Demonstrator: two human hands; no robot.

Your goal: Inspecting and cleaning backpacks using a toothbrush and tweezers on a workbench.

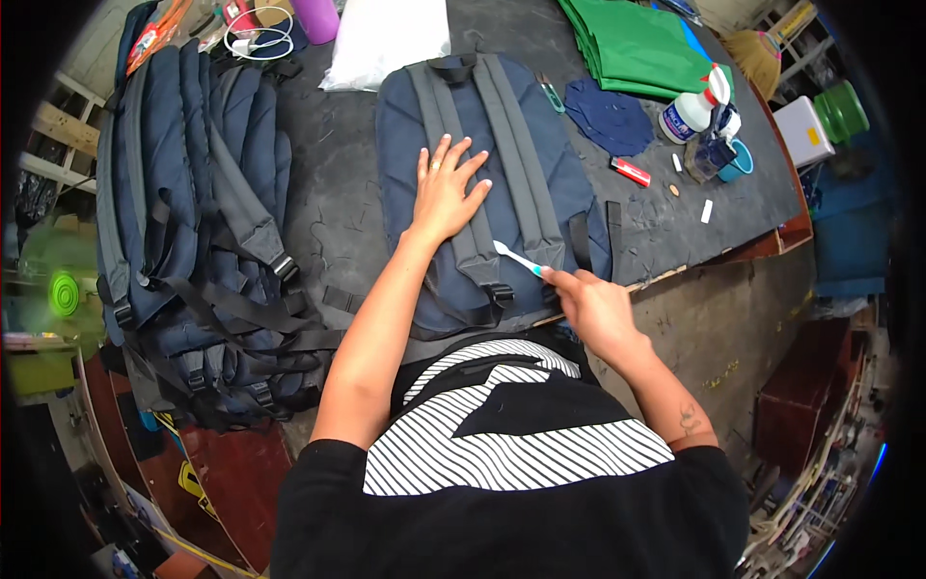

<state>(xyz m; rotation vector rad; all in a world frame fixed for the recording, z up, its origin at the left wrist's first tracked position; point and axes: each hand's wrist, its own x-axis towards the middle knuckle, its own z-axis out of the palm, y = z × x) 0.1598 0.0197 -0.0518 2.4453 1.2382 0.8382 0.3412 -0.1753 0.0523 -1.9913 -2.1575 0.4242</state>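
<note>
A navy backpack lies with its grey padded shoulder straps facing up, right in front of me. Flat on its left strap rests my left hand, fingers spread, holding nothing. My right hand is closed around the handle of a white and turquoise toothbrush. The brush head is at the lower end of the left strap, near a black buckle; whether the bristles touch the fabric I cannot tell.
Several navy backpacks are piled to the left. Behind lie a white plastic bag and folded green fabric. On the right are a spray bottle, a blue cup, a red lighter, thread snips and dark cloth pieces.
</note>
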